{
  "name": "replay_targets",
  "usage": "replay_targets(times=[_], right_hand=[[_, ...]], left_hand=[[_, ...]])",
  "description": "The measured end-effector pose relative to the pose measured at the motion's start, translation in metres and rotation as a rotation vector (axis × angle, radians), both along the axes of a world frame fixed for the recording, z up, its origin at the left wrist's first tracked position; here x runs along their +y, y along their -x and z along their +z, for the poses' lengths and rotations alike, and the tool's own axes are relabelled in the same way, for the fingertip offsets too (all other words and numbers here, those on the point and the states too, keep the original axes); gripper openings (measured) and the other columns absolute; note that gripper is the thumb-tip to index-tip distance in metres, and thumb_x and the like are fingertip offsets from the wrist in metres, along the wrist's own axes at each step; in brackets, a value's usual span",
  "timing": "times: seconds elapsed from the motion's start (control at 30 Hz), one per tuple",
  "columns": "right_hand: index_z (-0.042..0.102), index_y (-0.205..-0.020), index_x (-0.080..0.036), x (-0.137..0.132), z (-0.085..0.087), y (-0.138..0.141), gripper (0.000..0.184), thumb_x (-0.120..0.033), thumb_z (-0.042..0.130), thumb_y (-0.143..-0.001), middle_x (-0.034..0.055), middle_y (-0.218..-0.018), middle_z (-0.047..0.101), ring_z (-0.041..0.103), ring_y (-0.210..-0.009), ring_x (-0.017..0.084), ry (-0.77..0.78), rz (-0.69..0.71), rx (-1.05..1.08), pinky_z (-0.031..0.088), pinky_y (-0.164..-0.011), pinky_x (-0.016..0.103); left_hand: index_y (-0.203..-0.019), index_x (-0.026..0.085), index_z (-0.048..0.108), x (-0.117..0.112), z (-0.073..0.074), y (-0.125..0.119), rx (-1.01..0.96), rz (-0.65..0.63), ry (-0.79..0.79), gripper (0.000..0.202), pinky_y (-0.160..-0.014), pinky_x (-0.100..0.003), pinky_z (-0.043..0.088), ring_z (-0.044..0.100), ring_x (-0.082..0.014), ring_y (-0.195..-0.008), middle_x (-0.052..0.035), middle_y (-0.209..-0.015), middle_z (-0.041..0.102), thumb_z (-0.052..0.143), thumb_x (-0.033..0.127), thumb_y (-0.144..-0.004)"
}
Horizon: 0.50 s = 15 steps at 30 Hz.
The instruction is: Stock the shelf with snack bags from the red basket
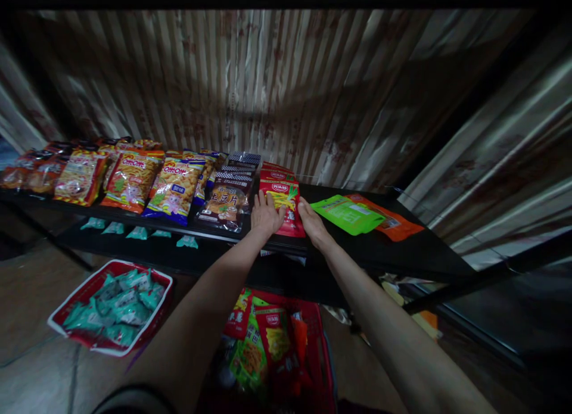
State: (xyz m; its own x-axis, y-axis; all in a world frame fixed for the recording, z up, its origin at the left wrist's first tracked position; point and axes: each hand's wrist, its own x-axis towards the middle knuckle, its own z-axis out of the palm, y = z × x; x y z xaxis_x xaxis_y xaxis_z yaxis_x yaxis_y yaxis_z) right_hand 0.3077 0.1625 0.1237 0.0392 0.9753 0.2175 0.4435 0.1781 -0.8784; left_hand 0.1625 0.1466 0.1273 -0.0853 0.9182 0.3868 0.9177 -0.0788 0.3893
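Observation:
A red snack packet (286, 208) with yellow strips pictured on it lies on the black shelf, in front of similar red packets (273, 171). My left hand (267, 215) rests on its left part, fingers spread over the front. Along the packet's right edge is my right hand (313, 224), fingers stretched out and partly hidden from view. Brown potato-chip packets (224, 199) stand just left of my left hand. To the right of my right hand, a green packet (348, 214) lies flat, overlapping an orange packet (397, 223).
Yellow and blue snack bags (175, 187) and other bags (131, 179) line the left of the shelf (357, 247). Below stand a red basket (328, 354) of mixed packets and a white-rimmed red basket (56, 316) of teal packets. A pleated curtain (286, 74) hangs behind.

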Motion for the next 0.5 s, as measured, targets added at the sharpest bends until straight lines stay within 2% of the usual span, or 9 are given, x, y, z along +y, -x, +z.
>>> replay_targets(times=[0.1,0.2,0.33,0.43,0.5], right_hand=[[0.048,-0.133,-0.023,-0.019,0.008,0.000,0.063,-0.062,0.039,-0.084,0.0062,-0.144,0.043,0.034,-0.135,0.023,-0.025,-0.023,-0.032,0.021,-0.113,0.043],[0.056,-0.124,-0.020,-0.042,0.014,0.001,0.058,-0.059,0.040,-0.085,0.0099,-0.143,0.043,0.033,-0.136,0.024,-0.197,-0.062,-0.095,0.022,-0.113,0.044],[0.059,-0.117,-0.018,-0.087,0.019,0.003,0.047,-0.050,0.037,-0.090,0.0124,-0.138,0.049,0.042,-0.129,0.022,-0.444,-0.050,-0.132,0.030,-0.109,0.044],[0.059,-0.116,-0.020,-0.128,0.018,0.002,0.039,-0.042,0.038,-0.092,0.0104,-0.135,0.051,0.045,-0.127,0.022,-0.500,-0.022,-0.142,0.034,-0.107,0.043],[0.058,-0.117,-0.022,-0.154,0.008,-0.001,0.036,-0.039,0.038,-0.092,0.0094,-0.133,0.053,0.047,-0.124,0.022,-0.481,-0.010,-0.117,0.038,-0.104,0.043]], left_hand=[[-0.136,0.005,0.040,-0.005,0.001,0.000,0.055,0.012,-0.115,0.061,-0.104,-0.046,0.033,0.027,-0.0349,-0.136,-0.0205,-0.146,0.033,0.036,0.045,-0.089],[-0.130,0.008,0.048,-0.011,0.003,0.001,0.106,-0.035,-0.262,0.053,-0.108,-0.047,0.027,0.022,-0.0318,-0.139,-0.0168,-0.144,0.039,0.033,0.041,-0.090],[-0.121,0.018,0.056,-0.021,0.013,0.003,0.143,-0.238,-0.335,0.044,-0.110,-0.043,0.025,0.025,-0.0245,-0.139,-0.0072,-0.140,0.047,0.026,0.034,-0.093],[-0.117,0.018,0.058,-0.039,0.025,0.003,0.103,-0.338,-0.337,0.044,-0.108,-0.043,0.030,0.027,-0.0235,-0.138,-0.0063,-0.139,0.048,0.024,0.033,-0.094],[-0.116,0.015,0.058,-0.062,0.028,0.004,0.053,-0.427,-0.371,0.044,-0.107,-0.042,0.032,0.029,-0.0229,-0.137,-0.0077,-0.138,0.049,0.024,0.033,-0.094]])
